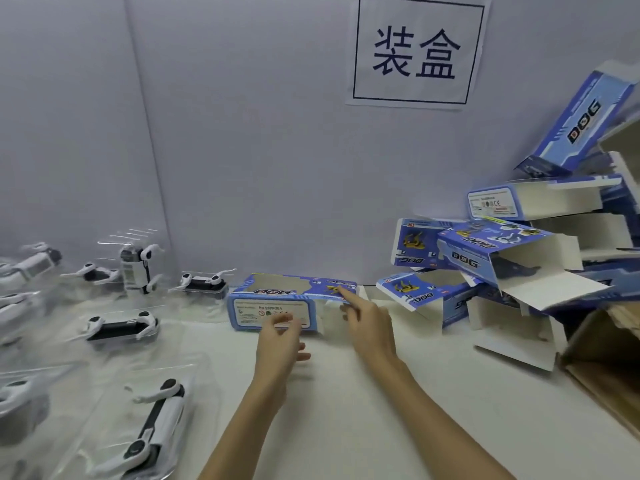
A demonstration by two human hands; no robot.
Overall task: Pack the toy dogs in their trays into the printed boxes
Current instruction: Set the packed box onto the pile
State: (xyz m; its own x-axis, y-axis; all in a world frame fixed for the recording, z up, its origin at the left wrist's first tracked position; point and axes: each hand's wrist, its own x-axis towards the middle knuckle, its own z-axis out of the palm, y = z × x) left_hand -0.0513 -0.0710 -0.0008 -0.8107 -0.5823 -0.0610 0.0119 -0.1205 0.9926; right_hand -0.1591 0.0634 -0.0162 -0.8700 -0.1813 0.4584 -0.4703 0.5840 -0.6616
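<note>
The left hand [278,344] hovers just before the near face of a printed box [277,301] at the frame's centre, fingers loosely spread and gripping nothing. The right hand [369,323] reaches to the box's right end, forefinger stretched onto its top edge, the other fingers slack by the white end flap [329,318]. The box lies flat against the grey backboard [242,150]. In front of it the white tabletop [346,410] runs bare to the lower edge. At the left, toy dogs [121,327] lie in clear trays [86,427], crowding that side. At the right, a heap of open boxes [502,265] leans outward, and a brown carton [602,358] closes the right edge. A paper sign [417,50] hangs on the backboard at the upper right.
</note>
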